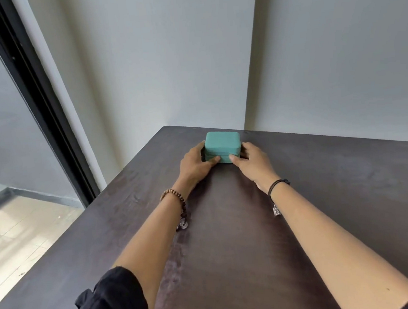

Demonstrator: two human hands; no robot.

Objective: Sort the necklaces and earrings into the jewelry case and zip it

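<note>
I see jewelry case (222, 143) lid down at far end of worktop (340, 190). Its sides clasped by left grip (195, 164) and right grip (252, 161), thumbs on front. No loose necklaces or earrings visible. I judge sorting done; cannot tell if zip closed.

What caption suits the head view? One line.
Left hand and right hand grip a closed teal jewelry case on a dark table.
</note>
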